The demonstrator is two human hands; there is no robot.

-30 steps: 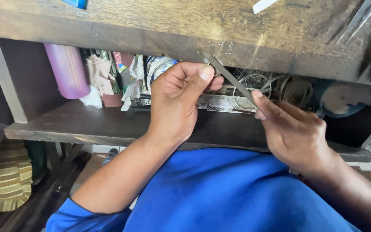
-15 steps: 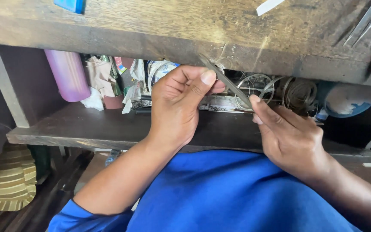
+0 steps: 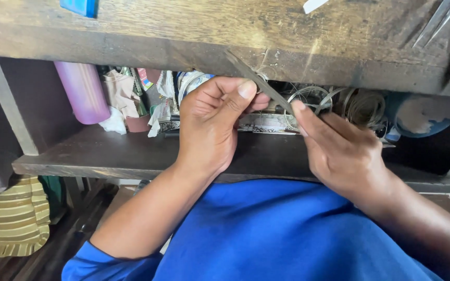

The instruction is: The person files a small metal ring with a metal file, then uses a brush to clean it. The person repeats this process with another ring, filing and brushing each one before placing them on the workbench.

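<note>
While both hands work just under the front edge of the wooden workbench [image 3: 194, 31], a thin flat metal strip [image 3: 266, 88] runs slantwise between them, its upper end touching the bench edge and its lower end meeting the right hand [image 3: 345, 151]; the left hand [image 3: 212, 122] has thumb and curled fingers pinched together about the strip's middle, while the right hand's forefinger lies extended along the lower end, the other fingers folded beneath, so whether they clamp the strip I cannot tell. Behind the hands, on the lower shelf [image 3: 105, 156], lie coils of wire [image 3: 360, 106], crumpled paper and cloth scraps [image 3: 131, 93], a pink plastic bottle [image 3: 82, 91] and a blue bowl [image 3: 423, 117]; a striped cushion [image 3: 9, 218] sits low at the left. To handle the strip well, I judge, the left pinch should stay firm and close to the working point; the right forefinger should steer lightly rather than press, lest the thin metal bend or spring free; the bench edge serves as a steady rest.
</note>
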